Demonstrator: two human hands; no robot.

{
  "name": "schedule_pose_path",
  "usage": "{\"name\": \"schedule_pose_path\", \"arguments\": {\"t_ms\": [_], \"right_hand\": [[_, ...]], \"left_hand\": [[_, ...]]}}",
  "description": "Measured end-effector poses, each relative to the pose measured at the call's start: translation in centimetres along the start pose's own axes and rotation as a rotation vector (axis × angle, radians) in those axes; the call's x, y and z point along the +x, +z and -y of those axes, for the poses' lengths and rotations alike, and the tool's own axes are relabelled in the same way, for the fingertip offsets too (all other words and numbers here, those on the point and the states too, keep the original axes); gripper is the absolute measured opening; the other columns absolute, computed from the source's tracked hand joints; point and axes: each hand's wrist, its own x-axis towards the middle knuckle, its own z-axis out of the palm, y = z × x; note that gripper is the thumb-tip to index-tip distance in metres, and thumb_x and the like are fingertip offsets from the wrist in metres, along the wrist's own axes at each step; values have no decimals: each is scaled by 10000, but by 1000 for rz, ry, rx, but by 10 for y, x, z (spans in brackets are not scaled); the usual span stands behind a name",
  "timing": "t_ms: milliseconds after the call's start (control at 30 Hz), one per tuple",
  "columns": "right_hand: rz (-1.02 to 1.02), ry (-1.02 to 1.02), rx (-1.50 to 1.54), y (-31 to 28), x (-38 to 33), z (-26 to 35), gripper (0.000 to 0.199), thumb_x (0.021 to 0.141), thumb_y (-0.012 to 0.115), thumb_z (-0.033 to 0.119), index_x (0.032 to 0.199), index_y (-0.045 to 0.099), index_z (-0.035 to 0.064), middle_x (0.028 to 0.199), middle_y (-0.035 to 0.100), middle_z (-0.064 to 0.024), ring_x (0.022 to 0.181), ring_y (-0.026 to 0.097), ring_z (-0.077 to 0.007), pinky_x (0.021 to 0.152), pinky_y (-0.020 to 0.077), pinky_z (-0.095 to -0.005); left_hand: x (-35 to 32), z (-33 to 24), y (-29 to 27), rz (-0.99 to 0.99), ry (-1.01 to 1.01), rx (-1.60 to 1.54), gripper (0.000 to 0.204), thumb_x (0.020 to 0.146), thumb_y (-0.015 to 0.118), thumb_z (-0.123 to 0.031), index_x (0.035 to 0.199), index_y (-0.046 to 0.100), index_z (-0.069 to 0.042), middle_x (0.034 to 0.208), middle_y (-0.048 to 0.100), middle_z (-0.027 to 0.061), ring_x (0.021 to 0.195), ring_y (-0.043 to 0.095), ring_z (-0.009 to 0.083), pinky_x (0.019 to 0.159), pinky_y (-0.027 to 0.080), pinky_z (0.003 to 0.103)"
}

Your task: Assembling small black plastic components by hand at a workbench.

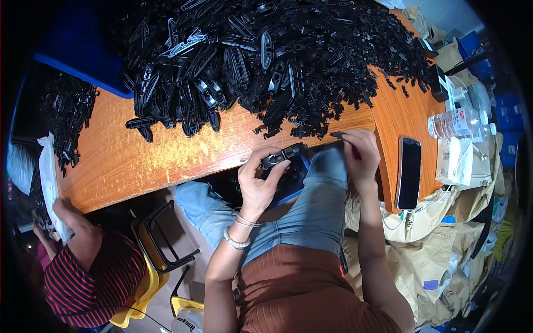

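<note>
– Across the upper frame, a wooden tabletop (183, 151) is heaped with black parts (239, 61). Where is the work held?
– At centre, a black housing (282, 157) is pinched between thumb and fingers of the left hand (258, 186). Right of centre, a small dark piece (337, 135) is nipped in the fingertips of the right hand (362, 156).
– How might they handle?
– Both are judged light and stiff, perhaps slick; the housing is best gripped along its sides, the fragile-looking piece lightly by one end.

Wooden table (194, 152), worn pale toward its front edge.
Long black plastic parts (236, 66) heaped far side, centre-left; small black pieces (363, 50) spread to their right; phone (409, 173) face-up, right end.
</note>
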Motion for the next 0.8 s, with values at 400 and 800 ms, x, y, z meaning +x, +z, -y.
{"name": "schedule_pose_path", "arguments": {"t_ms": [400, 800], "right_hand": [[0, 545, 546, 8, 2, 102, 191, 783, 581, -110, 941, 661, -41, 964, 619, -110, 828, 603, -151, 731, 487, -233], [99, 179, 523, 7, 17, 110, 187, 698, 648, -91, 865, 667, -9, 873, 635, -107, 813, 571, -228, 719, 463, -318]], "left_hand": [[-24, -32, -1, 123, -201, -271, 378, 856, 547, 90, 1230, 513, 49, 985, 646, 161, 880, 633, 138, 737, 513, 228], [-19, -45, -32, 224, -345, -501, 243, 816, 586, 127, 1022, 479, 52, 899, 643, 143, 829, 675, 212, 726, 573, 270]]}}
